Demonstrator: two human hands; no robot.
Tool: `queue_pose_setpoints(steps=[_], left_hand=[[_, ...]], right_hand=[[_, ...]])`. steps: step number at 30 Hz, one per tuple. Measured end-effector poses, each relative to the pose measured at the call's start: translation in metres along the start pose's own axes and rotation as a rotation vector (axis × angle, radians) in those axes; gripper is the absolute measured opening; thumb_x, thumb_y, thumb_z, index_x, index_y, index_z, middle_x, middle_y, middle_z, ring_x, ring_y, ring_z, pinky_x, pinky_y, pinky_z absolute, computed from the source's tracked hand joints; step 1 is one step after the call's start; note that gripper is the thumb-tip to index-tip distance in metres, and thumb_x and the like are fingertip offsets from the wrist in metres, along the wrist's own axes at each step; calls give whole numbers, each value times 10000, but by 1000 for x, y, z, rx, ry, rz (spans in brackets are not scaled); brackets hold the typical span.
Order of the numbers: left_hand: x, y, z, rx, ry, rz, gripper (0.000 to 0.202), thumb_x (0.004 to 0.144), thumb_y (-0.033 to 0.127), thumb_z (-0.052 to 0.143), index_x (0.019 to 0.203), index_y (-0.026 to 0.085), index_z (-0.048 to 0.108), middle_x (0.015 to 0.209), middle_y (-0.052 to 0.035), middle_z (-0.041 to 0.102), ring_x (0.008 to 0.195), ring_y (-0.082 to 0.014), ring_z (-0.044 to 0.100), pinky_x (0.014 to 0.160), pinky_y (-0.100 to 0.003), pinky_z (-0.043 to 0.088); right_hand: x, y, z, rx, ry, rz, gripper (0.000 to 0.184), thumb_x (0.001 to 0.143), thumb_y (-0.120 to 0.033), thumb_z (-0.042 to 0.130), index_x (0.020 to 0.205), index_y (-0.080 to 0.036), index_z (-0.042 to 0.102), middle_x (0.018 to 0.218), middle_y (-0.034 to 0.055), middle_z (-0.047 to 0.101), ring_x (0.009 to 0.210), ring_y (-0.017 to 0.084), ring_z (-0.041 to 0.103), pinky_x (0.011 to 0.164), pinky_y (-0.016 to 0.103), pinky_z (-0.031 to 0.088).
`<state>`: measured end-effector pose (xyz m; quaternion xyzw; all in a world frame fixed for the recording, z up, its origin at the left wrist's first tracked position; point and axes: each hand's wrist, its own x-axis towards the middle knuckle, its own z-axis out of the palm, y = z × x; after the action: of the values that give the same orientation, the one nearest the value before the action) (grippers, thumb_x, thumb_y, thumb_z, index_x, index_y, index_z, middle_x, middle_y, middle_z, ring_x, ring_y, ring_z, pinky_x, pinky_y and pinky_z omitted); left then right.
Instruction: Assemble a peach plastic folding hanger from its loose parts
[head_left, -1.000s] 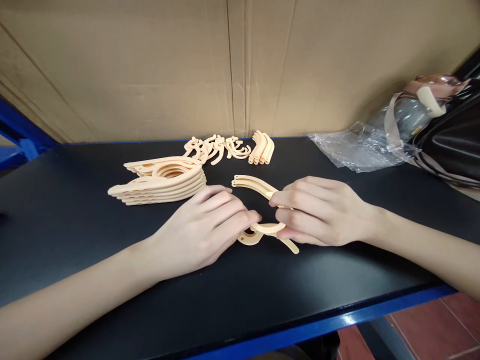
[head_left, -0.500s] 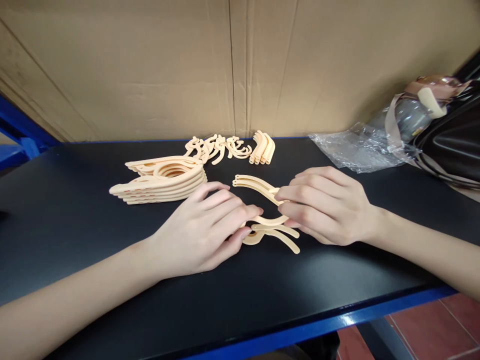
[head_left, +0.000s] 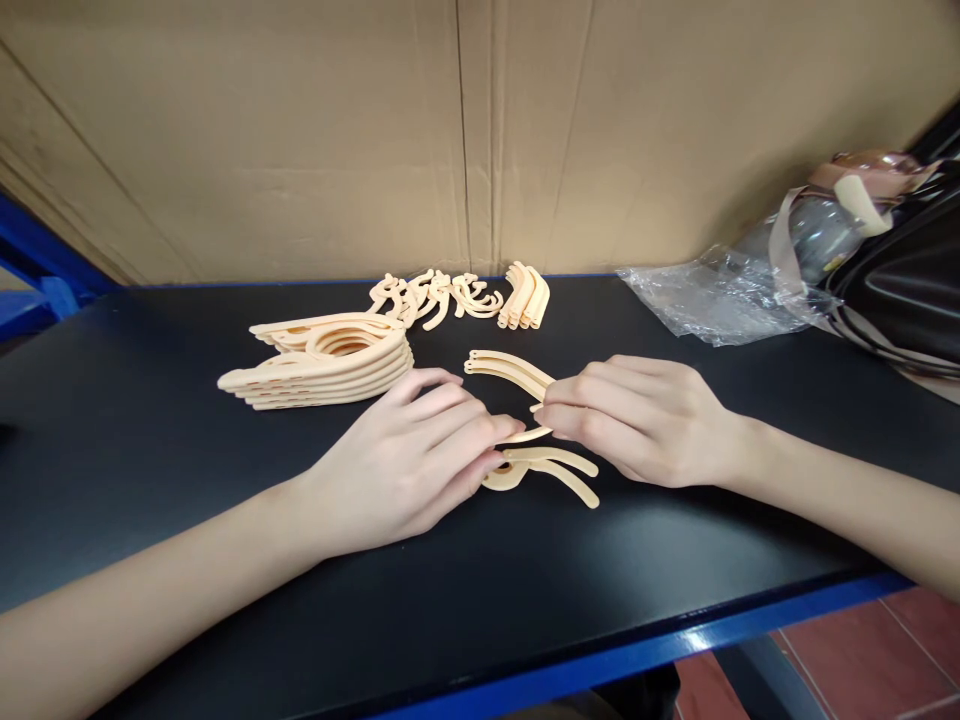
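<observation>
Pinching narrowly, left hand and right hand shared a cream, curved plastic strip. Uneven pressure risked flicking it toward the black desk's front edge.

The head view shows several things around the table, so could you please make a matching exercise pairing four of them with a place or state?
Things:
1. Stack of cream pieces
2. Clear plastic
3. Cardboard
4. Left hand

Places or states:
A. Upright behind the table
B. Holding a slim cream piece
C. Right side of the table
D. Left side of the table

Pairs: 1-D, 2-C, 3-A, 4-B
</observation>
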<state>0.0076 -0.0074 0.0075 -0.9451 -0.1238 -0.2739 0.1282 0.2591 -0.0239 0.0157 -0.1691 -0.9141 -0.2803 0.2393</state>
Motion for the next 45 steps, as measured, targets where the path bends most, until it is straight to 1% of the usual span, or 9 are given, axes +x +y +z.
queue_pose_setpoints(steps=[7,11,16,22,27,30,33,41,45], left_hand=[[-3,0,1,-18,-6,-1,143,957,182,519,1065,128,596,902,-43,710,819,-181,620,926,-377,439],[-4,0,1,-8,6,1,151,959,185,516,1075,124,591,917,-49,713,843,-184,631,930,-377,442],[-2,-1,-1,0,-7,-11,148,956,199,530,1069,129,595,914,-50,723,833,-181,650,925,-368,452],[-1,-1,0,-10,9,-12,129,949,189,542,1052,129,591,905,-46,719,815,-179,641,912,-364,455],[-1,-1,0,6,12,-15,131,949,201,536,1049,134,589,887,-45,714,810,-176,645,900,-362,474],[-2,-1,0,7,5,-20,133,953,207,528,1052,142,587,893,-46,716,813,-173,646,903,-360,475],[-2,-1,1,4,-4,-14,154,963,227,522,1072,138,584,895,-45,716,818,-175,642,919,-366,464],[0,-1,2,-43,-31,-1,150,963,248,545,1019,121,602,835,-26,691,748,-169,598,918,-373,444],[0,-1,2,-57,-41,-1,142,966,244,538,1004,124,604,834,-21,690,744,-164,594,920,-367,440]], right_hand=[[2,1,-1,-3,-23,1,128,973,-110,442,1014,-139,560,920,31,720,721,112,600,578,266,415],[1,2,0,-4,-9,-9,113,966,-100,446,1020,-129,541,938,52,719,727,119,610,579,268,429],[0,1,1,-6,42,-16,76,965,-114,464,1010,-169,490,970,50,712,762,111,605,596,253,441],[1,1,-2,-8,60,-15,81,961,-92,460,984,-159,500,941,61,727,734,116,623,604,257,459],[2,1,-5,-4,-4,7,196,991,-96,385,1082,-127,556,951,57,739,794,117,655,642,260,484],[3,1,-5,-18,-16,3,184,979,-102,437,1103,-125,572,966,47,738,797,115,657,637,261,475],[3,2,-3,-27,-27,4,127,971,-126,477,1018,-140,595,955,32,737,768,112,646,618,265,459],[3,2,2,-24,-56,16,97,958,-141,519,1001,-139,607,961,21,736,755,112,629,607,272,428],[3,1,4,-17,-60,25,117,974,-159,495,990,-148,610,951,18,732,743,108,617,607,272,421]])
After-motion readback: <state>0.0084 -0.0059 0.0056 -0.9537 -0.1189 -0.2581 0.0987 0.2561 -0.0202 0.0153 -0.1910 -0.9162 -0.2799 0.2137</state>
